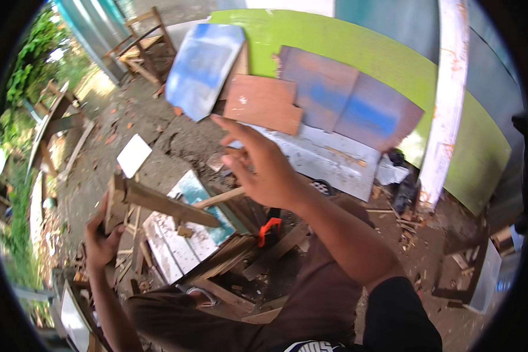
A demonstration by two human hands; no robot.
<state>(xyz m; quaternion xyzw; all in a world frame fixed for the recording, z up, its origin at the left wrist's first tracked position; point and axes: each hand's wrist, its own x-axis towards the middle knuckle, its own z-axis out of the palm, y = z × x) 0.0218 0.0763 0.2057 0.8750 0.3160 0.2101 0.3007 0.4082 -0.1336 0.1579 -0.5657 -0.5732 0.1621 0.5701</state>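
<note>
My left hand (102,237) grips a short upright wooden block with the thumb and fingers around it. A longer wooden bar (170,203) juts from that block toward the right, and the two pieces appear joined. My right hand (258,161) is raised in mid-air, fingers apart, with nothing in it. Beneath the wood is a low work surface of white boards (173,243) with a teal strip, strewn with bits and dust. A small wood offcut (185,232) rests there. Beside it, near my knees, lies an orange-handled tool (269,231), its far part hard to make out.
Painted panels, including a blue-white one (205,70) and a brown plywood sheet (263,101), lean against a lime-green board (358,41). A white post (444,105) stands at right. A wooden chair (146,47) is at back left. Wood scraps litter the ground.
</note>
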